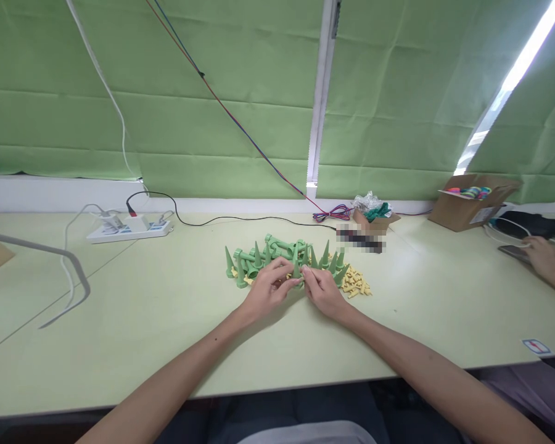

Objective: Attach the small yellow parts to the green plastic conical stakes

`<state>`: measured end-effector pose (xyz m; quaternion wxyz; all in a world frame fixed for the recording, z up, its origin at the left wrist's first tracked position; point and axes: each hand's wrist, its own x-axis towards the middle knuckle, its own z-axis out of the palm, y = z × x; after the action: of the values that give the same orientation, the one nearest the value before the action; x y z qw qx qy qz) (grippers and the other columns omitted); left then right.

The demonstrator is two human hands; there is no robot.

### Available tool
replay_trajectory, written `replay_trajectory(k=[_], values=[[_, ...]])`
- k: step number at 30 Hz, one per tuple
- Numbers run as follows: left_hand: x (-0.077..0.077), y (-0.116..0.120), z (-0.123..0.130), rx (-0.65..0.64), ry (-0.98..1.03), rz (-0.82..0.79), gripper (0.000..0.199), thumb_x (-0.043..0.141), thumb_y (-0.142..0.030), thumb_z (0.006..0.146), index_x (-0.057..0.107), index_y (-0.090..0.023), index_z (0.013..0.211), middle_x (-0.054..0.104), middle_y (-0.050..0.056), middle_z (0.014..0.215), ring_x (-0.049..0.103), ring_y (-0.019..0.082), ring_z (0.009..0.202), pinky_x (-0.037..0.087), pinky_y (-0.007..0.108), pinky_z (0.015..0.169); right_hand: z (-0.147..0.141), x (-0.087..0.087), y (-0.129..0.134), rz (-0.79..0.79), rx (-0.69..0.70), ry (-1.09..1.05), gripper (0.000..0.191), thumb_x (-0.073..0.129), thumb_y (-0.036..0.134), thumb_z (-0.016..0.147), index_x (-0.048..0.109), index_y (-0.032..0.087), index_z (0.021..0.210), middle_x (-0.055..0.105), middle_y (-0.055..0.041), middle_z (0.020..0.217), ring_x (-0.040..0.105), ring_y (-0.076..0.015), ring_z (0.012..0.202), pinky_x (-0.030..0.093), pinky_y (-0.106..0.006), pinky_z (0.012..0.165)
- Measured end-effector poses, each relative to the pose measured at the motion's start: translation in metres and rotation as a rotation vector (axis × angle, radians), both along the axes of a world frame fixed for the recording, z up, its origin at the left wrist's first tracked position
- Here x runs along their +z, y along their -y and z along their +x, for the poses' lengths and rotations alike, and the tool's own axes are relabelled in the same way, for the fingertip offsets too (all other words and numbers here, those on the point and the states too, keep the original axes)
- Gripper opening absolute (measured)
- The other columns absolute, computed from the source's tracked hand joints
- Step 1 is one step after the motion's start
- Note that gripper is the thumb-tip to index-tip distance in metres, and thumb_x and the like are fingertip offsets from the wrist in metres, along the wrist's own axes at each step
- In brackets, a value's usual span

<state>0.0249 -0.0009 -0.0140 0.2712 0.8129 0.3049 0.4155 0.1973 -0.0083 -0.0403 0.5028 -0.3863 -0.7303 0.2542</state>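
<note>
My left hand (272, 285) is closed around the base of a green plastic spike (296, 269), whose pointed end sticks up between my hands. Right beside it, my right hand (322, 288) has its fingers pinched together at the spike's lower part; whatever lies between those fingertips is hidden. Just behind my hands is a cluster of green spikes (240, 271), several standing point up, with green tubular parts (280, 246) lying among them. Small yellow plastic pieces (357, 282) form a loose pile to the right of my right hand.
A power strip (129, 230) with plugs sits at the left, its black cable running behind the spikes. At the back are a small carton (374, 223) and a larger cardboard box (472, 203). Another person's hand (543, 256) touches a phone-like object (515, 253) at far right.
</note>
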Motion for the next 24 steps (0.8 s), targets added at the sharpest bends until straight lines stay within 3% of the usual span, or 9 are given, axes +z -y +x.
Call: replay_trajectory(k=[4,9,14,18,24], values=[[-0.004,-0.001,0.0,0.01,-0.029,0.07,0.026,0.051,-0.028,0.093,0.054,-0.015,0.07,0.048,0.003,0.088,0.047,0.007,0.061,0.036,0.019,0.047,-0.001,0.001,-0.001,-0.043,-0.015,-0.03,0.056,0.032,0.039,0.101,0.035,0.022,0.048,0.04,0.0031,0.039,0.04,-0.0111,0.042,0.034,-0.028,0.055],[-0.01,-0.004,0.0,0.021,-0.062,0.226,0.016,0.052,-0.026,0.094,0.065,-0.018,0.095,0.056,0.006,0.102,0.04,0.001,0.046,0.04,0.02,0.047,-0.003,0.002,-0.001,-0.185,0.012,-0.114,0.058,0.034,0.043,0.099,0.035,0.022,0.045,0.039,0.0035,0.034,0.037,-0.0101,0.035,0.031,-0.026,0.045],[-0.013,-0.005,0.0,0.032,-0.075,0.327,0.018,0.052,-0.023,0.094,0.067,-0.02,0.104,0.064,0.008,0.107,0.055,0.006,0.056,0.048,0.021,0.055,-0.005,0.004,-0.001,-0.321,0.134,-0.255,0.055,0.038,0.043,0.097,0.03,0.023,0.046,0.037,0.0048,0.032,0.031,-0.0078,0.028,0.027,-0.023,0.037],[-0.013,-0.003,0.002,0.042,-0.05,0.279,0.021,0.053,-0.024,0.093,0.066,-0.02,0.108,0.069,0.007,0.098,0.061,0.01,0.065,0.05,0.021,0.057,-0.006,0.0,-0.002,-0.439,0.189,-0.385,0.052,0.042,0.042,0.093,0.032,0.022,0.047,0.036,0.0058,0.032,0.03,-0.0071,0.026,0.023,-0.022,0.031],[-0.008,-0.002,0.003,0.044,-0.07,0.122,0.023,0.049,-0.028,0.094,0.066,-0.02,0.107,0.066,0.005,0.086,0.057,0.01,0.061,0.048,0.022,0.055,-0.008,0.0,-0.001,-0.521,0.186,-0.472,0.048,0.047,0.045,0.091,0.037,0.021,0.05,0.036,0.0069,0.037,0.033,-0.0067,0.027,0.023,-0.02,0.029]])
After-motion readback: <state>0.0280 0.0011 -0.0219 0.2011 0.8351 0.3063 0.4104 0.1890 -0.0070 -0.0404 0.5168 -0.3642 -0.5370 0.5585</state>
